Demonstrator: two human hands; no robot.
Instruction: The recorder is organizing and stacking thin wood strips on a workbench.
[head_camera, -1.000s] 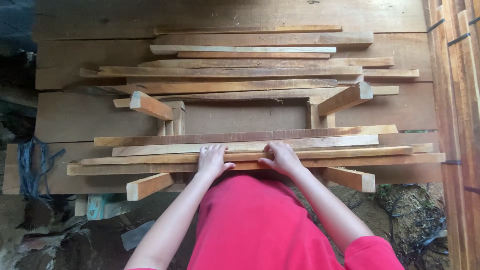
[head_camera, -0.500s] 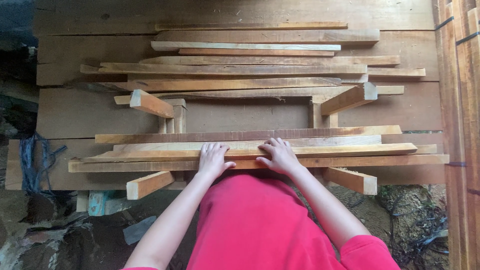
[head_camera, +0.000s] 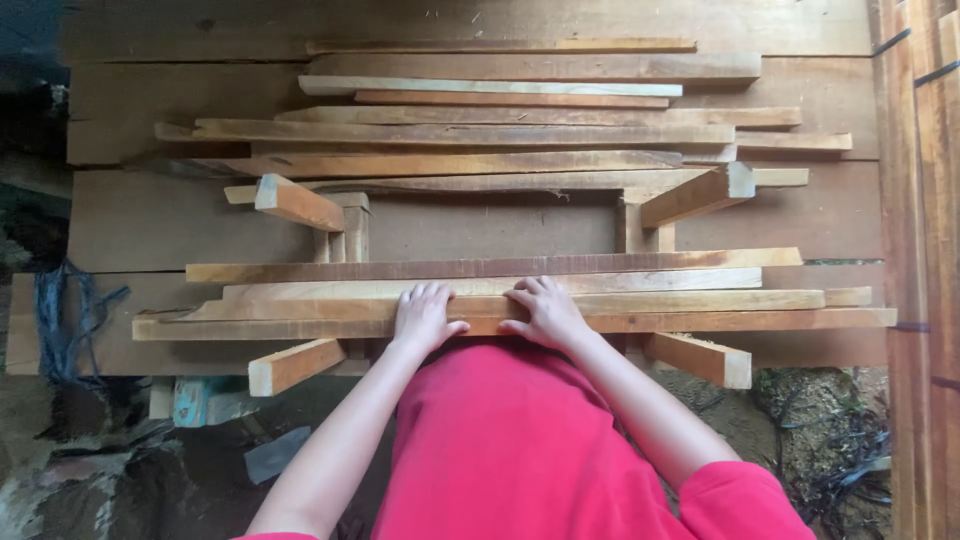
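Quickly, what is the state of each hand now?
Left hand: open, lying flat on the wooden slat, gripping nothing.
Right hand: open, fingers spread on the same slat.

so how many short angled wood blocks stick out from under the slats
4: far left block, far right block, near left block, near right block. More may be hidden under the slats.

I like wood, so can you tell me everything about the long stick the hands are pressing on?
The wooden slat is long, thin and flat, pale orange-brown, rough-sawn. It lies level, running left to right, on top of the near stack of slats. The left hand and right hand rest on its middle, fingers spread.
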